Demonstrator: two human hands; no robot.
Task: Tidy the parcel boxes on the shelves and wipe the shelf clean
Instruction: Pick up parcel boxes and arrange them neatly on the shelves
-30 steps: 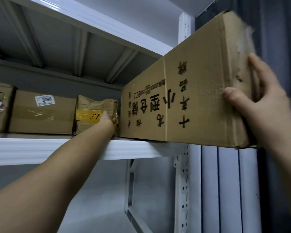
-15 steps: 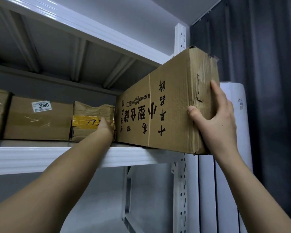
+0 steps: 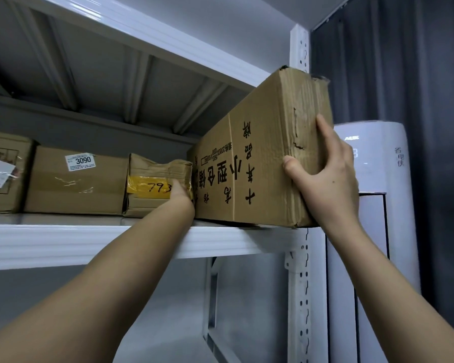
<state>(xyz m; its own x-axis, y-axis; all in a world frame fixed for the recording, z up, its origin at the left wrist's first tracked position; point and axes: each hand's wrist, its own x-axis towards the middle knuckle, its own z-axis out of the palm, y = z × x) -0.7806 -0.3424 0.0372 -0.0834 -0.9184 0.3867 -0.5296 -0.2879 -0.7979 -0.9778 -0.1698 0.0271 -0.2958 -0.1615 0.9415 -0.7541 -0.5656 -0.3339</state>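
Observation:
A long brown cardboard box with black printed characters lies on the white metal shelf, its near end sticking out past the shelf's right post. My right hand grips that near end, thumb on the side face and fingers on the end face. My left hand reaches to the box's far left corner, between it and a small crumpled parcel with a yellow label; its fingers are hidden.
Left of the small parcel stand a box labelled 3090 and another box at the frame's edge. A white upright post bounds the shelf. A white floor-standing appliance and dark curtain are to the right.
The long box has slid deeper onto the shelf, and my right hand moved with it toward the shelf. My left hand stays at the box's far corner.

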